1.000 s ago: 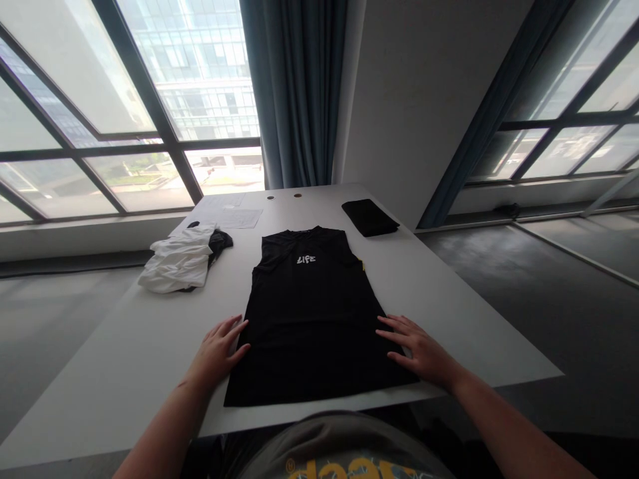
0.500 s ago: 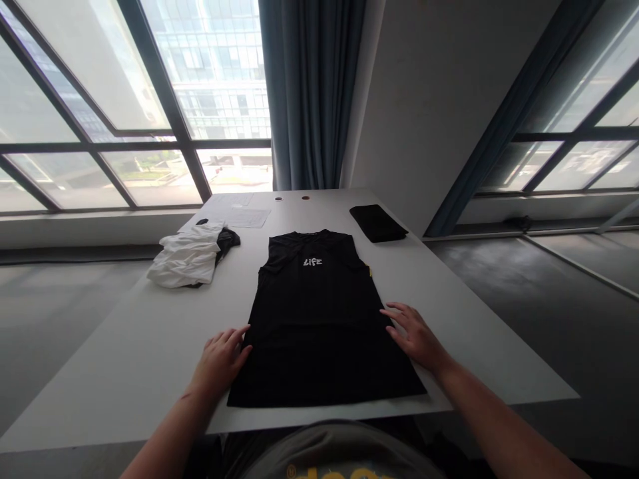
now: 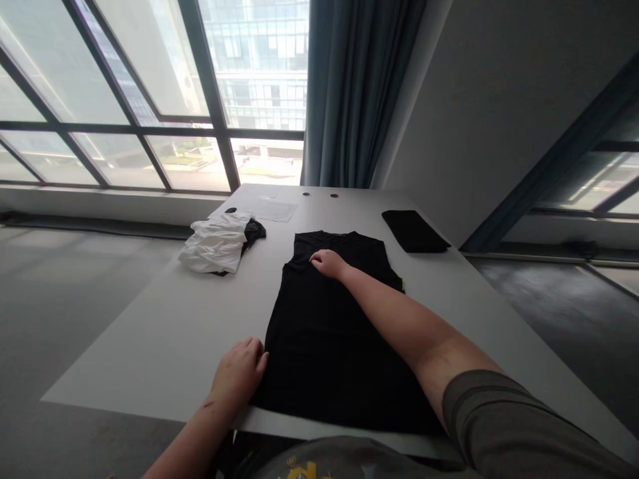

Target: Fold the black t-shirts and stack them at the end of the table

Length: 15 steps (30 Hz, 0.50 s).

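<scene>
A black sleeveless top (image 3: 324, 339) lies spread flat on the white table, its neckline at the far end. My left hand (image 3: 242, 366) is at the top's near left side edge, with thumb and fingers closed on the fabric there. Stretched across the top, my right hand (image 3: 328, 263) is over the chest, below the neckline. Its fingers are bent and drawn together, with no fabric visibly lifted in them. The right hand and forearm cover the white lettering and part of the right side. A small yellow-green bit (image 3: 402, 285) shows at the top's right edge.
A crumpled white garment (image 3: 214, 246) with black cloth beneath it lies at the back left. Papers (image 3: 272, 210) lie behind it. A folded black cloth (image 3: 415, 231) is at the back right. Two round holes pierce the far tabletop (image 3: 359, 203). Windows and a blue curtain (image 3: 357, 93) stand beyond.
My right hand has left the top's right edge and moved forward and left over the chest, covering the lettering. The left hand's fingers have closed at the left edge. The view has shifted.
</scene>
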Each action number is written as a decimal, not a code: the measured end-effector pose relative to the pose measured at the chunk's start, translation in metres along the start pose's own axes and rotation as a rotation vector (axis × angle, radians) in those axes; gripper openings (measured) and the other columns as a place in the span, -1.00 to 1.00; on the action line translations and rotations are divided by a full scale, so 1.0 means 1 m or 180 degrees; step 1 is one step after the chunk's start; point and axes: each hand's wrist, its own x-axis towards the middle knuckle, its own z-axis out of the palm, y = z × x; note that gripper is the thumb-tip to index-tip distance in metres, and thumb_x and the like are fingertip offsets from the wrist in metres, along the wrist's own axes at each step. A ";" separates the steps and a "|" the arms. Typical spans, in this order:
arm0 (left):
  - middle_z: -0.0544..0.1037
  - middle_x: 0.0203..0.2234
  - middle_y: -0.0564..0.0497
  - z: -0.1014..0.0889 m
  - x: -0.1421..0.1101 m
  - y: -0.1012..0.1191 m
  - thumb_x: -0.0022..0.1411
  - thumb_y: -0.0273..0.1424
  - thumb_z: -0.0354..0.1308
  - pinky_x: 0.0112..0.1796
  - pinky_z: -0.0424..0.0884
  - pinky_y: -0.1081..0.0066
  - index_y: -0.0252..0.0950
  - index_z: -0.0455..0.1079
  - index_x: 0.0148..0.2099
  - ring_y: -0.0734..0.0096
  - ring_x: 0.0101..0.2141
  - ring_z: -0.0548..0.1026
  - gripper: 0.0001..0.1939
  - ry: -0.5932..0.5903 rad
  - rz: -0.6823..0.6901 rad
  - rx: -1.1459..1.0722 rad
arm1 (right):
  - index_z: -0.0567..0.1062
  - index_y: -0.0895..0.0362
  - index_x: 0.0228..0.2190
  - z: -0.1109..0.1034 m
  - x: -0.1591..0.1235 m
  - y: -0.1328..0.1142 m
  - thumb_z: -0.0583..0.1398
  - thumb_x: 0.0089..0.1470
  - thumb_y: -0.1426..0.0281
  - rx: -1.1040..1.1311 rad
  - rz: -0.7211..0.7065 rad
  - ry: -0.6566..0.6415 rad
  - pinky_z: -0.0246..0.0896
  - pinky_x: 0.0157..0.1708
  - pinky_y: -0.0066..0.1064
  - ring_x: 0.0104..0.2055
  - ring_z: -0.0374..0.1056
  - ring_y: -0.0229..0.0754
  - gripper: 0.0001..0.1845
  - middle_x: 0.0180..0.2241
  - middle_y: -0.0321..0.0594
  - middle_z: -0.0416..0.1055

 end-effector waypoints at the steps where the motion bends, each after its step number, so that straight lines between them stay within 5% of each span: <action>1: 0.58 -0.19 -0.08 -0.002 0.000 0.001 0.45 -0.32 0.02 -0.09 0.32 0.28 -0.21 0.37 -0.20 0.17 -0.11 0.53 -0.84 -0.0036 0.0009 -0.0062 | 0.64 0.14 -0.04 0.004 0.020 -0.003 0.13 0.33 0.42 -0.0013 0.0031 -0.0051 0.24 0.12 -0.37 0.06 0.43 -0.09 -0.68 0.00 -0.12 0.58; 9: 0.61 -0.30 0.00 -0.006 0.004 -0.001 0.43 -0.37 0.04 -0.28 0.26 0.38 -0.19 0.31 -0.07 0.27 -0.26 0.58 -0.92 -0.0412 -0.0456 -0.0987 | 0.52 0.11 0.17 0.026 0.124 -0.008 0.13 0.34 0.36 -0.0203 0.0315 -0.0488 0.22 0.15 -0.30 0.13 0.40 0.00 -0.57 0.17 -0.01 0.44; 12: 0.62 -0.30 0.03 -0.005 0.004 -0.007 0.38 -0.38 0.11 -0.29 0.27 0.40 -0.19 0.29 0.09 0.31 -0.28 0.58 -0.75 -0.0506 -0.0552 -0.1295 | 0.48 0.02 0.22 0.034 0.144 -0.007 0.17 0.34 0.24 -0.0281 0.0402 -0.0705 0.23 0.16 -0.20 0.15 0.39 0.05 -0.53 0.21 0.01 0.36; 15: 0.62 -0.34 0.00 -0.008 0.002 -0.013 0.35 -0.32 0.15 -0.32 0.25 0.39 -0.20 0.39 -0.09 0.26 -0.27 0.58 -0.88 -0.0762 -0.0529 -0.1173 | 0.52 0.04 0.17 0.046 0.155 -0.006 0.16 0.34 0.17 -0.0344 0.0452 -0.0795 0.24 0.15 -0.08 0.16 0.36 0.13 -0.55 0.24 0.08 0.30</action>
